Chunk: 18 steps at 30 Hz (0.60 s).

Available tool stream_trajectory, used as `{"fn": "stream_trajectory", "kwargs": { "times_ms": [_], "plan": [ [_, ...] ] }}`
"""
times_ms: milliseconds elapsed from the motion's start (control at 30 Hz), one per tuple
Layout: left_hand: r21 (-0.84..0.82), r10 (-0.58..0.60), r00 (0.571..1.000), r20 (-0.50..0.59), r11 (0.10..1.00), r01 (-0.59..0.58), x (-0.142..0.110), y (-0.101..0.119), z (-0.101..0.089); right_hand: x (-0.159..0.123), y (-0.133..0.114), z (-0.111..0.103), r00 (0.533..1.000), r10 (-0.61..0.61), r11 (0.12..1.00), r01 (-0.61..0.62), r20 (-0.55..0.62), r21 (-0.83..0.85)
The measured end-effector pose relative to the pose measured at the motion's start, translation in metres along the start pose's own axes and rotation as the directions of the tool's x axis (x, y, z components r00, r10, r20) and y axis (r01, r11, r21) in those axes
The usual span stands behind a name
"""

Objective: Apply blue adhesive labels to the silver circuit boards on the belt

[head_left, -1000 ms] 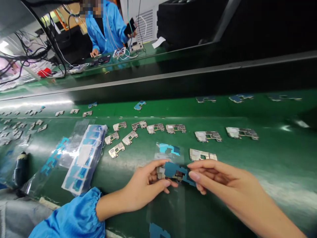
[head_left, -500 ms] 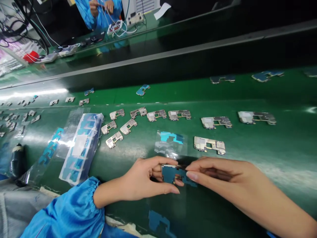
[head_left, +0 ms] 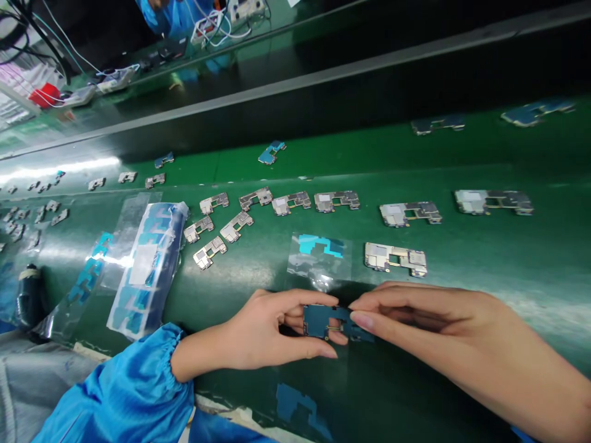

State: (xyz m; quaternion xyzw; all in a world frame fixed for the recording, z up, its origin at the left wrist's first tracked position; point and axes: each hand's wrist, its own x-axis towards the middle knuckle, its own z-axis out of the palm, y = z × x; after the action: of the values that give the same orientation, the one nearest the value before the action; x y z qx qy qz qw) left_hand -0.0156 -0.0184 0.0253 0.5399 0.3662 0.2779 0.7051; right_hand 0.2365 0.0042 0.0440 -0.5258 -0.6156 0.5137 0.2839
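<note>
Both my hands meet over the near edge of a green belt [head_left: 484, 271]. My left hand [head_left: 272, 332] pinches the left end of a small blue-covered circuit board [head_left: 323, 320] between thumb and fingers. At the board's right end, my right hand [head_left: 415, 326] has closed its fingertips on the same piece. Just beyond the hands lies a clear film sheet with a cyan sticker [head_left: 321, 249]. A bare metal-shielded board [head_left: 394, 258] rests to the right of that sheet.
Several silver boards [head_left: 286, 203] lie in a row across the belt, with more at far left. A stack of clear sticker sheets [head_left: 145, 271] sits to the left, a dark bottle [head_left: 30, 298] beyond it. A person in blue [head_left: 170, 15] works at the far bench.
The view has tilted downward, so the belt and parts sit higher in frame. The blue board has shifted slightly in my fingers, and both hands stay closed on it.
</note>
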Motion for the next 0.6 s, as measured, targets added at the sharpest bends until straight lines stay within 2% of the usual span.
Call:
{"fn": "stream_trajectory", "kwargs": {
  "times_ms": [133, 333, 500, 600],
  "plan": [
    [-0.018, 0.011, 1.0, -0.01, 1.0, -0.011, 0.0, -0.003, 0.0, -0.002, 0.0, 0.002, 0.998, 0.054, 0.998, -0.055, 0.02, 0.021],
    [-0.029, 0.099, 0.995, -0.005, 0.995, -0.099, 0.0, -0.008, -0.001, -0.007, -0.005, 0.003, 0.978, 0.205, 0.978, -0.206, 0.031, 0.024],
    [-0.046, 0.117, 0.993, 0.001, 0.992, -0.117, 0.0, -0.009, -0.001, -0.006, 0.005, 0.003, 0.975, 0.2, 0.978, -0.205, 0.095, 0.047],
    [-0.045, 0.128, 0.992, 0.002, 0.991, -0.128, 0.001, -0.009, -0.001, -0.006, 0.009, 0.003, 0.978, 0.188, 0.98, -0.193, 0.094, 0.051]
  ]
}}
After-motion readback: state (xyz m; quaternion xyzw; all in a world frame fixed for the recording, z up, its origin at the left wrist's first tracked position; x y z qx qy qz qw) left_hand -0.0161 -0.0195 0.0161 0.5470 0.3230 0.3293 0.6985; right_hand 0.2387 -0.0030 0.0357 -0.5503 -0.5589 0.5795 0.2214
